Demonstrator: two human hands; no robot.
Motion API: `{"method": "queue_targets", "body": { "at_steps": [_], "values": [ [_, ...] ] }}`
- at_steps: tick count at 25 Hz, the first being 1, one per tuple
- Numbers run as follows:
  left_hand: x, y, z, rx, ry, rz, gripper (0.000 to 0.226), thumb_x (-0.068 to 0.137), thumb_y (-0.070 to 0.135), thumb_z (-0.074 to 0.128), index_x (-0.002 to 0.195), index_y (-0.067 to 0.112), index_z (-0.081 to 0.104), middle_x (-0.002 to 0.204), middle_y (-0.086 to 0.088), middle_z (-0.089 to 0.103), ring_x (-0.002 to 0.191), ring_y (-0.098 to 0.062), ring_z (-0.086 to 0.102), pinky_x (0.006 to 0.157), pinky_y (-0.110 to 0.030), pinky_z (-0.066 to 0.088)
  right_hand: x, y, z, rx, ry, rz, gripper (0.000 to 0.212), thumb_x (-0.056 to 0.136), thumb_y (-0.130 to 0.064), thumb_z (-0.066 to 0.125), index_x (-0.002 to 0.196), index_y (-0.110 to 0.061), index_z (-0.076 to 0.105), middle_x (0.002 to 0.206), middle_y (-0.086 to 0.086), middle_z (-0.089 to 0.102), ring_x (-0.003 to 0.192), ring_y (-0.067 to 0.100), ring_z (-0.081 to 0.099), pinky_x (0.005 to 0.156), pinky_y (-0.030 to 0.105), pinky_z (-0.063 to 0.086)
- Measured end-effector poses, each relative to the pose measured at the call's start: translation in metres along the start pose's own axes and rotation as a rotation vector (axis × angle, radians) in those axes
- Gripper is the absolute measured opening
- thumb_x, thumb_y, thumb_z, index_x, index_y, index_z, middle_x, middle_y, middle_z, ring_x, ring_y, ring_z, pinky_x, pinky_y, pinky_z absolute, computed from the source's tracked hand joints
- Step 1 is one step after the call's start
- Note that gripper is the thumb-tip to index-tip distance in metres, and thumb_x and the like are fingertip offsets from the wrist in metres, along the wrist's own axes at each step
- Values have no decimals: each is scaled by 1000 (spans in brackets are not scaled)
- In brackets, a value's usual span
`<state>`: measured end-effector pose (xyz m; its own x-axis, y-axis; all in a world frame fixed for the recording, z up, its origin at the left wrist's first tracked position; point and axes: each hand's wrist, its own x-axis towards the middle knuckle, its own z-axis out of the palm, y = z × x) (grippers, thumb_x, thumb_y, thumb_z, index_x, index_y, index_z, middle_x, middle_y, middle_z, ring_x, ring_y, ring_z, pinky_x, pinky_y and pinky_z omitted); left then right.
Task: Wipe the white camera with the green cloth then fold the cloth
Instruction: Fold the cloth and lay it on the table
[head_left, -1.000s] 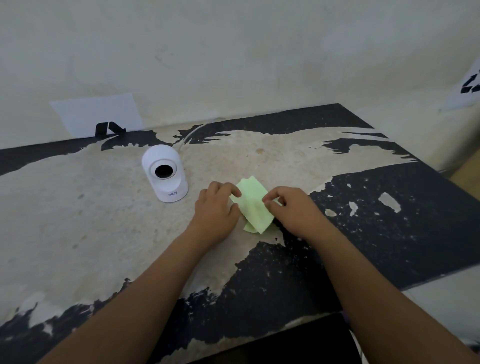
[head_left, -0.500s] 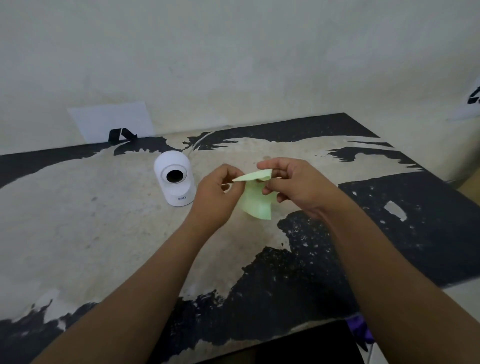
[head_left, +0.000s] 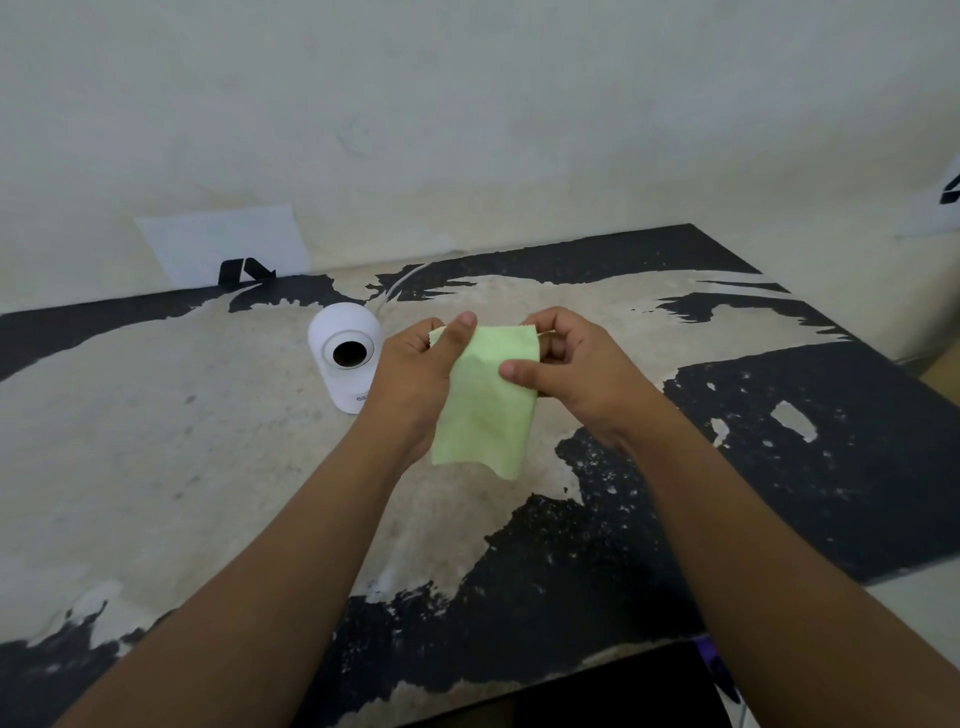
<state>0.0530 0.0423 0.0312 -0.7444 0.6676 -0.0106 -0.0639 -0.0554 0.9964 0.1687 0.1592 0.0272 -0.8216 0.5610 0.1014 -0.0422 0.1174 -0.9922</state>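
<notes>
Since a second earlier, when the cloth (head_left: 485, 400) lay on the table (head_left: 156, 467) under my fingertips, I had lifted it clear and opened it out so that it hung in the air in front of me. My left hand (head_left: 415, 374) pinched its upper left corner, thumb on the near face, and my right hand (head_left: 571, 369) gripped the upper right edge, the thumb pressed against the side of the cloth. Both hands were closed on the fabric; the lower half dangled free, its bottom edge uneven and slightly curled.

I judged the main risk to be the camera (head_left: 345, 358), which stood upright on the table just beside my left hand, partly hidden behind it, lens facing me. A careless swing of that hand or too firm a wipe could knock it over or shove it along the worn surface, and its cable (head_left: 400, 278), running back toward the wall, could snag or tug. The cloth was thin and limp, so a loose pinch could let a corner slip.

The cloth sat between my hands, above the table, to the right of the camera and not touching it as far as I could tell.
</notes>
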Motion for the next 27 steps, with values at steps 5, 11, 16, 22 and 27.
{"method": "queue_targets", "body": {
  "at_steps": [5,11,16,22,27],
  "values": [
    [-2,-2,-5,-168,-176,-75,16,89,21,59,97,9,65,90,-8,73,81,-24,70,76,-41,58,4,2,2,101,58,37,3,86,-9,64,84,-11,64,83,8,69,75,17,69,69,35,58],
    [4,-15,-3,-114,-157,-138,16,88,11,61,102,3,62,93,-10,68,80,-25,65,74,-41,57,3,9,-8,120,80,159,13,92,-14,56,93,-11,69,89,6,72,79,21,68,75,41,58],
    [28,-42,5,-3,-31,-250,14,87,12,63,100,8,57,100,-16,67,80,-27,68,70,-40,59,26,36,-13,-159,193,191,9,89,-16,61,98,-18,63,90,8,72,82,23,70,79,45,59],
    [34,-70,-1,884,-54,187,43,80,32,67,120,26,52,129,-4,47,115,-26,48,100,-39,42,56,62,-9,-788,153,143,34,89,-21,58,122,-13,56,113,10,63,104,25,58,81,28,43],
    [22,-79,-6,1360,-303,160,60,76,66,52,130,41,44,152,2,30,142,-32,15,116,-55,6,45,63,-5,-1051,104,61,38,88,-35,56,124,-25,51,131,8,48,118,31,45,98,45,38]
  ]
}}
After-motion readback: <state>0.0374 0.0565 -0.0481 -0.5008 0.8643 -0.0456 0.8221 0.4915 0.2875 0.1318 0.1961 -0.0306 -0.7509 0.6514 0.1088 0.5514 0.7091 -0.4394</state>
